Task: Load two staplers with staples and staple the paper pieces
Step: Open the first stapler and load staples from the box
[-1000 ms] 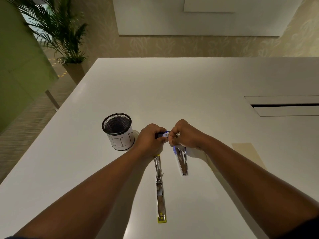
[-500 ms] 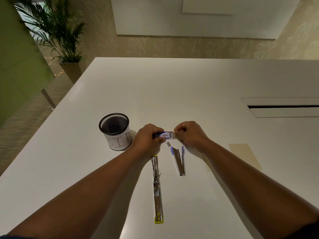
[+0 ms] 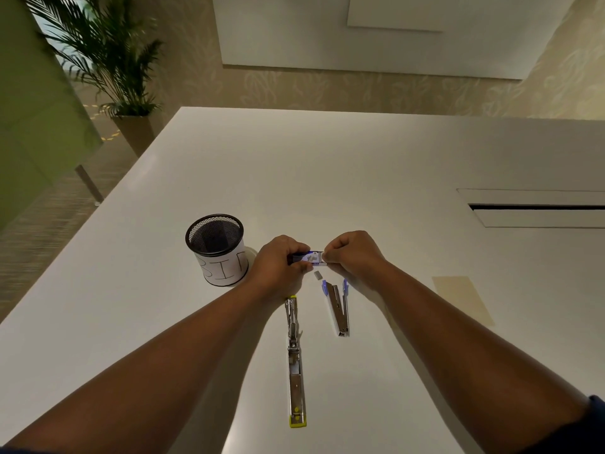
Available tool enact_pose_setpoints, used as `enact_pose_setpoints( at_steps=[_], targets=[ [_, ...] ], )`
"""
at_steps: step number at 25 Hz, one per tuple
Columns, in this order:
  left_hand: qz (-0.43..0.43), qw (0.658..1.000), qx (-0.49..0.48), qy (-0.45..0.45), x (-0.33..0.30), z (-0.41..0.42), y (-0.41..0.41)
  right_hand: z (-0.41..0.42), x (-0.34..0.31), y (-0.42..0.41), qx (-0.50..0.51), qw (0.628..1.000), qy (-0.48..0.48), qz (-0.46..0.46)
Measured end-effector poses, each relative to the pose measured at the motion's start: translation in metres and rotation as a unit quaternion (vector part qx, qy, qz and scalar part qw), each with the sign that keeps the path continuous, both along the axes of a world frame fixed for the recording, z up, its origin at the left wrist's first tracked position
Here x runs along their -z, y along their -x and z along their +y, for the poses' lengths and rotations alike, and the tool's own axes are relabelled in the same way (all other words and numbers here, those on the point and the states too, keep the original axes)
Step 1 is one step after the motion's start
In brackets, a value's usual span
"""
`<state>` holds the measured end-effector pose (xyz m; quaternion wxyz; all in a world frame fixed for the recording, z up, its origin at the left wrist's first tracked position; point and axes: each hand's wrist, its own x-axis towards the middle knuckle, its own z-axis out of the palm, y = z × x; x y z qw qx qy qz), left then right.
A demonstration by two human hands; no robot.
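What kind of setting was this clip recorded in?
Probably an office or meeting room: a large white table with a recessed cable hatch, a black mesh pen cup, and a potted palm on the carpeted floor beyond.

The worktop (image 3: pixel 360 178) looks smooth and matt white. Both opened staplers show bright, glossy metal: the long one (image 3: pixel 295 362) has yellow plastic ends, the short one (image 3: pixel 339 306) has blue plastic tabs. The bin (image 3: pixel 217 249) is black wire mesh (its lower part wrapped in white paper). A tan paper sheet (image 3: pixel 461 298) looks matt.
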<state>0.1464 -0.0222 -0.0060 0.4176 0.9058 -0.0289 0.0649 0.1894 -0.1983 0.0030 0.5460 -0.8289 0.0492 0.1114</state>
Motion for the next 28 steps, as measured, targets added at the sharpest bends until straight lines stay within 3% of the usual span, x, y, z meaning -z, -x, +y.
enact_pose_setpoints(
  at_steps=[13, 28],
  targets=[
    [-0.019, 1.0, 0.011, -0.007, 0.004, 0.0, -0.004, 0.011, -0.005, 0.006, -0.027, 0.995, 0.091, -0.021],
    [-0.029, 0.999, 0.016, -0.014, 0.011, 0.002, -0.007, 0.001, -0.009, 0.022, -0.036, 0.997, 0.058, -0.033]
  ],
)
